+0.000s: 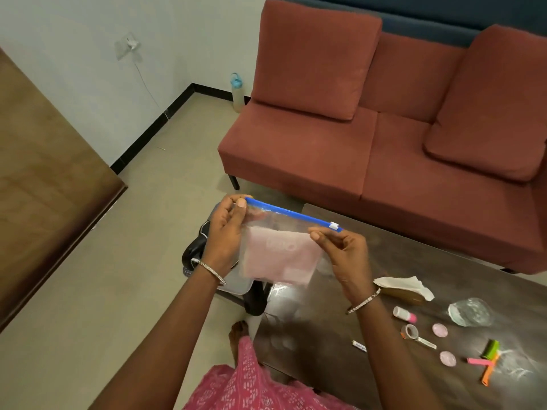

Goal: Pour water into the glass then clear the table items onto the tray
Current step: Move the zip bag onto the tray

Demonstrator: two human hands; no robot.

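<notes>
Nearest the camera, a pink patterned garment fills the bottom edge, and both bare forearms, each with a thin bangle, reach up from it. The left hand pinches the left end of a clear zip pouch between thumb and fingertips, and the right hand pinches the pouch's top edge just under the white slider, so both sets of fingers are closed on the plastic. The pouch hangs in the air above the near-left corner of the dark glossy table, its blue zip strip tilted down to the right, with a pale pink folded item inside whose lettering is too blurred to read. On the table to the right lie a crumpled white tissue, a small white bottle with a pink cap, a tape roll, two pink round discs, a green clip, pink and orange strips, and a clear glassy object that may be the glass, hard to make out. Beneath the pouch, a clear plastic lid or tray and a black chair are mostly hidden. Beyond the beige tiled floor stands a rust-red sofa, a blue-capped water bottle beside it against the white wall, and a brown wooden panel cut off at the left.
</notes>
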